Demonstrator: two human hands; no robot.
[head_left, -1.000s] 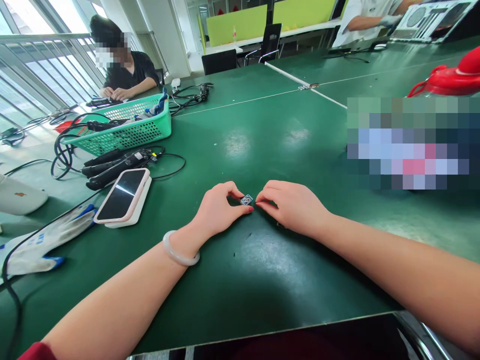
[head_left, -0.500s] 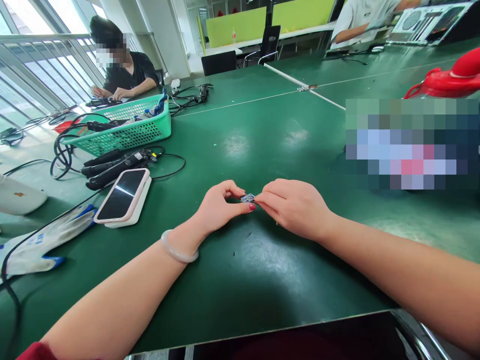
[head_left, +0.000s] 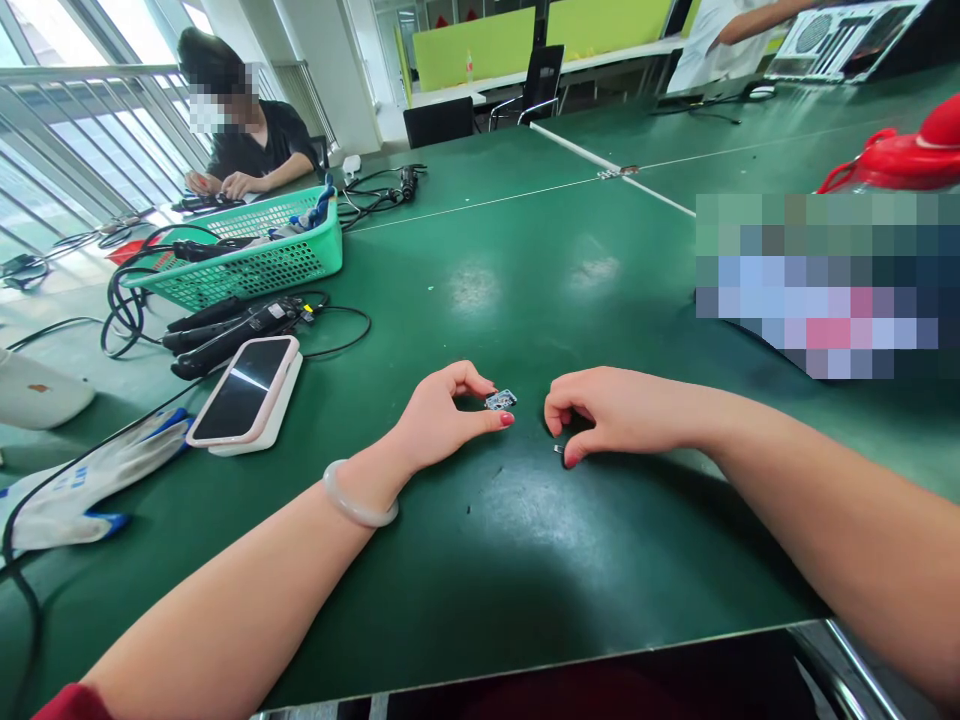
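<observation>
My left hand (head_left: 442, 415) pinches a tiny blue circuit board (head_left: 500, 401) between thumb and forefinger, just above the green table (head_left: 525, 270). A pale bangle (head_left: 358, 497) sits on that wrist. My right hand (head_left: 607, 410) rests a little to the right of the board, apart from it, fingers curled down. Its thumb and forefinger close around a tiny dark part (head_left: 559, 450) on the table surface; I cannot make out what that part is.
A phone (head_left: 244, 392) on a white block lies left of my hands, with black tools (head_left: 225, 328) and cables behind it. A green basket (head_left: 247, 250) stands further back. A white glove (head_left: 82, 480) lies at the left. People work at the far side.
My right hand let go of the circuit board and moved right and down to the table, now curled over a tiny part. The left hand still holds the board in place.
</observation>
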